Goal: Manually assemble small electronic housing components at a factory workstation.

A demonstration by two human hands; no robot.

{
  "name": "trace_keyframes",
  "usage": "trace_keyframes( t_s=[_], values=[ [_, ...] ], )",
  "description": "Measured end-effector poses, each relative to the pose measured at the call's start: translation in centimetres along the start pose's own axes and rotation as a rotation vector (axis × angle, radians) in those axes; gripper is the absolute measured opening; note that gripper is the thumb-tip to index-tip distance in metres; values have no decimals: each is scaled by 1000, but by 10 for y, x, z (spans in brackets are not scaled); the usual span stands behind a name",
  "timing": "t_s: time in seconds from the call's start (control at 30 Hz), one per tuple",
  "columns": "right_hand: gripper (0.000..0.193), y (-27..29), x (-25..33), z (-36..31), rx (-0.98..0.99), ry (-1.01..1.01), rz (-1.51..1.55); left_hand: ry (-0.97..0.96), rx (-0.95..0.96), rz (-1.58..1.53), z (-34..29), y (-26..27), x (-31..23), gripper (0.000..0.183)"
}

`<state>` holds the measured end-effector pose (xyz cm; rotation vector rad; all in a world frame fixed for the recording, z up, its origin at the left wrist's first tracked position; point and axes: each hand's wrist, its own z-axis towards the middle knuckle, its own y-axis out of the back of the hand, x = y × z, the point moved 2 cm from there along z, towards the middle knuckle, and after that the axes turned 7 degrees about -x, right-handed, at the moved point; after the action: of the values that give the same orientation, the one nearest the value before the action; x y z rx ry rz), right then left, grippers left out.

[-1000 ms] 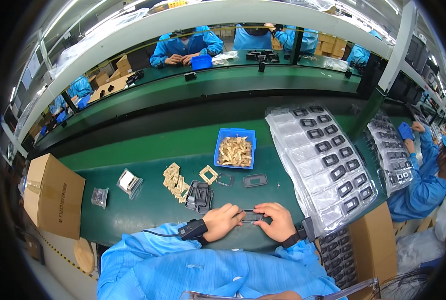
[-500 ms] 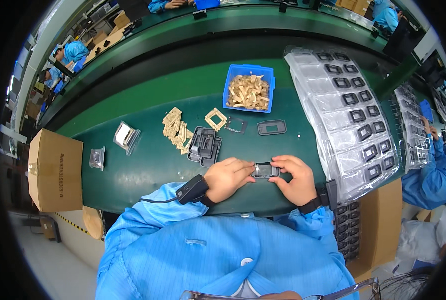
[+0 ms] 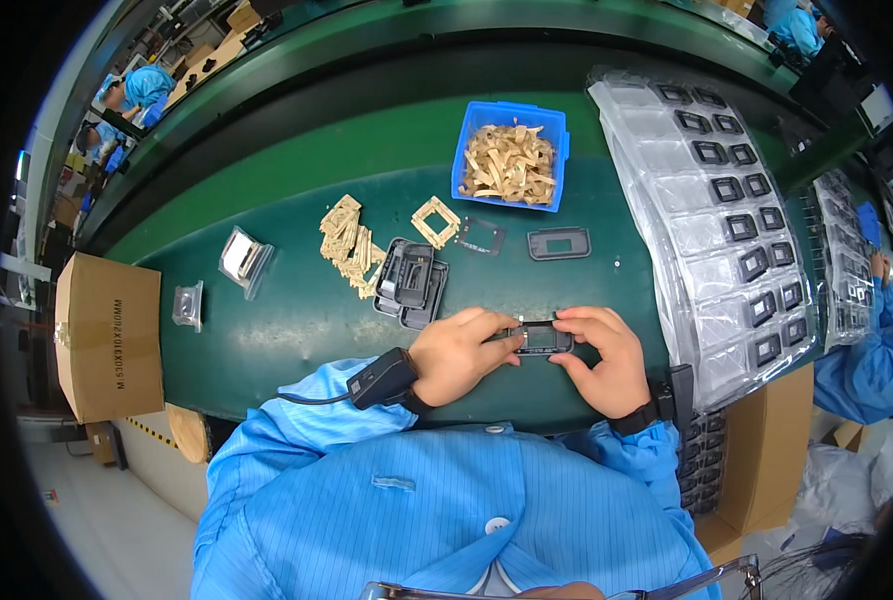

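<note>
Close in front of me, both hands hold a small dark plastic frame (image 3: 544,340) with a rectangular window. My left hand (image 3: 463,352) pinches its left end, thumb and fingers together there. On the other end, my right hand (image 3: 608,362) grips with the thumb below and fingers above. Beyond them, stacked dark plastic housings (image 3: 408,280) lie to the left. A flat dark cover (image 3: 558,244) with a slot rests farther right, and a thin black frame-shaped sheet (image 3: 481,237) lies beside a square of beige strips (image 3: 434,222).
A blue bin (image 3: 510,158) holds crumpled beige strips. More beige strips (image 3: 349,250) lie in a pile. Clear trays (image 3: 666,215) with black frames line the right. Two small plastic bags (image 3: 244,262) and a cardboard box (image 3: 111,335) are at left. Another person's blue sleeve (image 3: 866,350) shows far right.
The view has shifted slightly, so the table things sit a little differently. Both hands still grip the frame, and my left fingers have shifted slightly at its left end.
</note>
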<state>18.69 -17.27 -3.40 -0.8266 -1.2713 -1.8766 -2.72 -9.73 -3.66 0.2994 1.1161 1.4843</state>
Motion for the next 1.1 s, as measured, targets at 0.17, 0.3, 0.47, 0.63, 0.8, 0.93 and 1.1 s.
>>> trace_keyframes(
  t_s=[0.17, 0.3, 0.47, 0.63, 0.8, 0.93, 1.1],
  values=[
    [40, 2, -1, 5, 4, 14, 0, 15, -19, -11, 9, -1, 0, 38],
    [37, 8, 6, 4, -21, -3, -13, 24, 14, -2, 11, -1, -4, 40],
    [37, -3, -5, 3, 18, 22, 12, 14, 32, -12, -4, -10, 9, 40],
    [38, 5, 6, -2, -5, 85, 9, -89, 74, 75, -1, -3, -1, 38],
    [38, -2, -4, -2, 14, 49, -1, -119, 170, 127, -2, -6, 2, 36],
    [40, -3, 0, -3, 10, 38, -22, -141, 145, 130, -3, -8, 5, 35],
    [40, -5, 1, -4, 3, 17, -11, -179, 28, 89, 0, -8, 12, 29]
  ],
)
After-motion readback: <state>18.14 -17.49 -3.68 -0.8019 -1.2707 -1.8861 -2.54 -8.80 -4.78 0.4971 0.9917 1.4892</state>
